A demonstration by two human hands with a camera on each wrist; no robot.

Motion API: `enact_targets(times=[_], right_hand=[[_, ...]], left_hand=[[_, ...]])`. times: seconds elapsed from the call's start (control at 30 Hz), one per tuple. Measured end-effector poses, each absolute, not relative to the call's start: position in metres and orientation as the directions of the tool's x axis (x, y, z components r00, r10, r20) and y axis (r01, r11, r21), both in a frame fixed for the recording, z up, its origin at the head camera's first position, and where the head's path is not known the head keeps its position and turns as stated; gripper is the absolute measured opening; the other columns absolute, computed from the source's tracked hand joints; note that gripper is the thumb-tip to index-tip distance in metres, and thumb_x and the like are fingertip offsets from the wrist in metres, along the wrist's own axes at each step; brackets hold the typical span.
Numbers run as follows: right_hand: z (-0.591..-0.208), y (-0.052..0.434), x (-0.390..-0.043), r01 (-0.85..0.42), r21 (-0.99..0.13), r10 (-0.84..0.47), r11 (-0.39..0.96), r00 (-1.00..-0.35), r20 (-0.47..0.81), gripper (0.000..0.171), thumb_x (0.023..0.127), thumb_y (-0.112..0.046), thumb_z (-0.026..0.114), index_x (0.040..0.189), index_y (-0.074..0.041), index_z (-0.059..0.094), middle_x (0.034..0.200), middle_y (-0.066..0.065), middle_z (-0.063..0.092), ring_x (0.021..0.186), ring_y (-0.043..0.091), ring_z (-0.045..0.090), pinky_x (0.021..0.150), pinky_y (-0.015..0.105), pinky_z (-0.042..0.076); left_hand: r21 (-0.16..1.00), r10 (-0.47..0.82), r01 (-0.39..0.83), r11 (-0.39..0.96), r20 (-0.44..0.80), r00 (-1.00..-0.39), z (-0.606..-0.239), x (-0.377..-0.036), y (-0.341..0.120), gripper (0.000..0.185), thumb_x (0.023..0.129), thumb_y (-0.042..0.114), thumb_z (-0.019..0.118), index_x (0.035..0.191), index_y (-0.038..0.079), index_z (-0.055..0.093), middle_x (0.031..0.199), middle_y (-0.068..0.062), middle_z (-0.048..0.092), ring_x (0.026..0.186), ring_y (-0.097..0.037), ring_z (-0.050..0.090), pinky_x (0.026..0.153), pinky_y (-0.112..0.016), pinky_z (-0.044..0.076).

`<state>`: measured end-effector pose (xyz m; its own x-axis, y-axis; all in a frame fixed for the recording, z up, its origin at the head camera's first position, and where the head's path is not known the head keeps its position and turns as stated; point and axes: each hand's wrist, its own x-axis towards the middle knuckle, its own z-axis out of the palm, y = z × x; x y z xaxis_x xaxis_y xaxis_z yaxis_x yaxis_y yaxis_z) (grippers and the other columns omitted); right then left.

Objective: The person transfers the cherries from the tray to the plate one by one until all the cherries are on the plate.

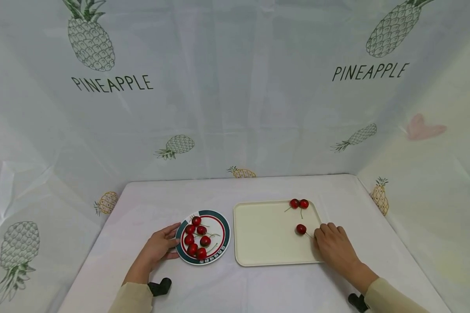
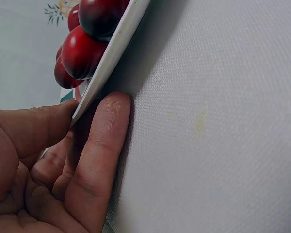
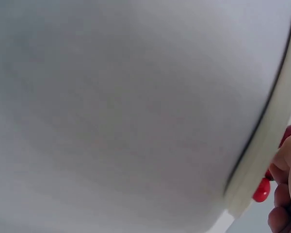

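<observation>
A single cherry (image 1: 301, 229) lies on the tray (image 1: 266, 234), near its right edge, glossy dark red and round, with a thin stem pointing toward the right hand (image 1: 334, 248). That hand rests palm down over the tray's right edge, fingers bent toward the stem; whether the fingertips actually pinch the stem cannot be told. In the right wrist view the tray rim and a red cherry show beside the curled fingers (image 3: 286, 165).

Two more cherries (image 1: 299, 203) sit side by side at the tray's far right corner, stems trailing inward.

The cream tray lies right of centre on the white table (image 1: 156, 200). Just left of it stands the plate (image 1: 222, 248), white with a green and red rim, carrying six cherries. The left hand (image 1: 159, 248) grips the plate's left edge: the thumb lies on top of the rim and a finger (image 2: 99, 160) sits under it against the table.
</observation>
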<state>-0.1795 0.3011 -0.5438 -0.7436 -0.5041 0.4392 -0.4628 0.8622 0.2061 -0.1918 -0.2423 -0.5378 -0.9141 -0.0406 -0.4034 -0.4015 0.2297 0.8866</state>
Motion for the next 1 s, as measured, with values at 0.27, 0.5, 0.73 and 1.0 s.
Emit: enact_targets(times=[0.27,0.5,0.73,1.0], right_hand=[[-0.531,0.281,-0.198,-0.488,0.243,-0.542,0.838,-0.694,0.474,0.019,0.091,-0.014,0.063,0.077,-0.007,0.053,0.071,0.002,0.039,0.07,0.022,0.036,0.063,0.032,0.028],[-0.523,0.256,-0.211,-0.513,0.266,-0.572,0.816,-0.656,0.492,0.03,0.101,-0.018,0.044,0.074,-0.008,0.047,0.071,0.002,0.034,0.07,0.021,0.034,0.065,0.03,0.025],[-0.521,0.221,-0.222,-0.541,0.26,-0.59,0.8,-0.633,0.501,0.025,0.088,-0.013,0.071,0.075,-0.007,0.05,0.072,0.003,0.037,0.072,0.022,0.036,0.066,0.033,0.029],[-0.515,0.166,-0.234,-0.56,0.293,-0.626,0.775,-0.615,0.48,0.027,0.092,-0.018,0.074,0.077,-0.008,0.053,0.073,0.003,0.046,0.072,0.022,0.04,0.066,0.031,0.028]], left_hand=[[0.891,-0.055,-0.4,0.215,-0.398,-0.916,-0.54,-0.191,-0.244,0.06,0.102,-0.001,0.059,0.16,0.012,0.046,0.155,-0.028,0.051,0.096,-0.021,0.074,0.077,-0.041,0.067],[0.89,-0.055,-0.401,0.216,-0.399,-0.915,-0.541,-0.192,-0.243,0.06,0.103,-0.002,0.058,0.16,0.012,0.046,0.155,-0.028,0.051,0.098,-0.021,0.074,0.078,-0.042,0.067],[0.89,-0.056,-0.402,0.214,-0.4,-0.915,-0.541,-0.195,-0.242,0.061,0.102,-0.002,0.059,0.159,0.013,0.047,0.155,-0.027,0.052,0.096,-0.021,0.074,0.077,-0.042,0.067],[0.89,-0.046,-0.401,0.216,-0.401,-0.915,-0.541,-0.196,-0.243,0.06,0.102,-0.002,0.06,0.159,0.012,0.047,0.154,-0.027,0.052,0.096,-0.021,0.074,0.077,-0.043,0.067]])
